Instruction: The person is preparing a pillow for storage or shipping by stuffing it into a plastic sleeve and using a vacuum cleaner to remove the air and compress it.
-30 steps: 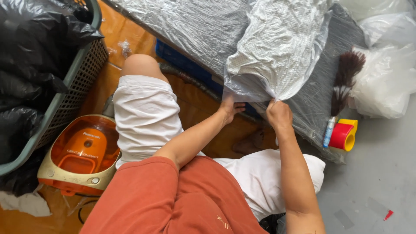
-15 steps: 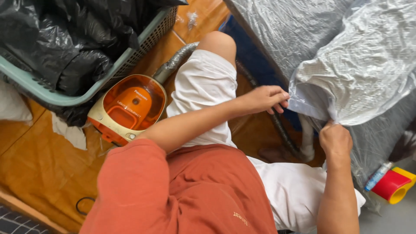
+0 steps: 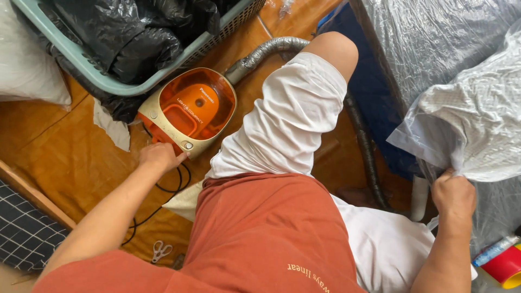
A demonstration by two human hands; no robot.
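Currently my left hand (image 3: 159,157) rests on the near corner of the orange and cream canister vacuum cleaner (image 3: 187,111), fingers curled and pressing against its casing beside a small round button; the hand touches the housing, but I cannot tell whether it closes around any part. The vacuum cleaner sits on the wooden floor (image 3: 65,157), just left of my raised knee. Its grey ribbed hose (image 3: 268,50) leaves the body at the upper right, passes behind the knee, and runs down along the dark blue side of the bed (image 3: 374,87). A black cord (image 3: 163,190) lies on the floor under my left forearm.

My right hand (image 3: 453,196) is clenched on the lower edge of a clear plastic bag (image 3: 472,125) that holds pale, folded fabric. The bag lies on top of the bed, which is covered with plastic sheeting (image 3: 434,38), and its gathered edge hangs over the bed's side into my fist.

Behind the vacuum cleaner stands a pale green laundry basket (image 3: 114,86) filled with black plastic bags (image 3: 130,32). A small pair of scissors (image 3: 159,250) lies on the floor near my left elbow. A red and yellow roll (image 3: 506,267) sits at the lower right, beside my right forearm
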